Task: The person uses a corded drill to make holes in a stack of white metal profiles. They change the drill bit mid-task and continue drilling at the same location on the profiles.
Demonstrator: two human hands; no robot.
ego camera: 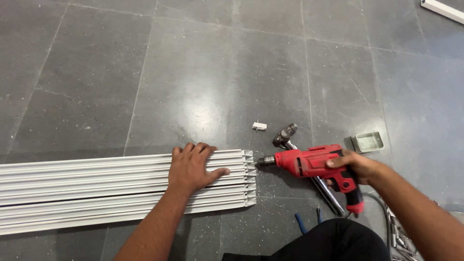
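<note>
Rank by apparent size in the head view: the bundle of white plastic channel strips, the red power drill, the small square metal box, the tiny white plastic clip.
1. Bundle of white plastic channel strips
2. Red power drill
3. Small square metal box
4. Tiny white plastic clip

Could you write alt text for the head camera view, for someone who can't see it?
Seen from above, a person's left hand presses flat on a bundle of white plastic channels lying on a grey tiled floor, while the right hand holds a red power drill with its bit at the channel ends. A hammer and a small metal box lie nearby.
</note>
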